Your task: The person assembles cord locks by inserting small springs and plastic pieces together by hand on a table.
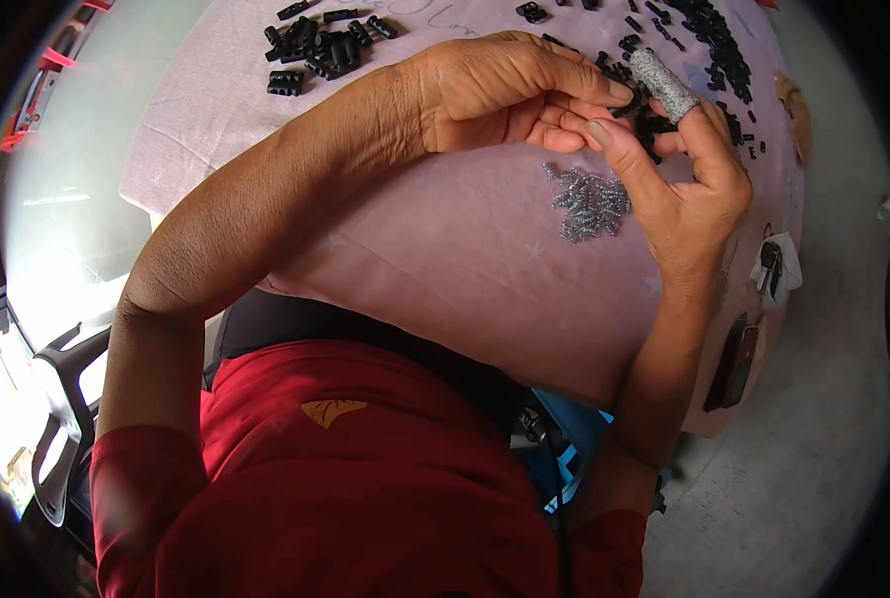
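Note:
Above the pink cloth, my left hand [525, 92] is closed, its thumb and fingers pinching a small black plastic cord lock part [624, 103]. My right hand [686, 174] meets it from the right, thumb and fingers closed in on the same small part. The fingers hide much of the part, so its exact shape is unclear. A grey speckled sleeve [664, 86] covers my right index finger. Just below the hands lies a pile of small metal springs [589, 204]. Beyond my left forearm sits a heap of black cord locks [330, 48].
Many loose black plastic pieces [719, 45] spread over the far right of the cloth-covered table [445, 259]. Keys [770, 261] and a phone [734, 367] lie by its right edge. A black chair armrest [61, 419] stands at the left.

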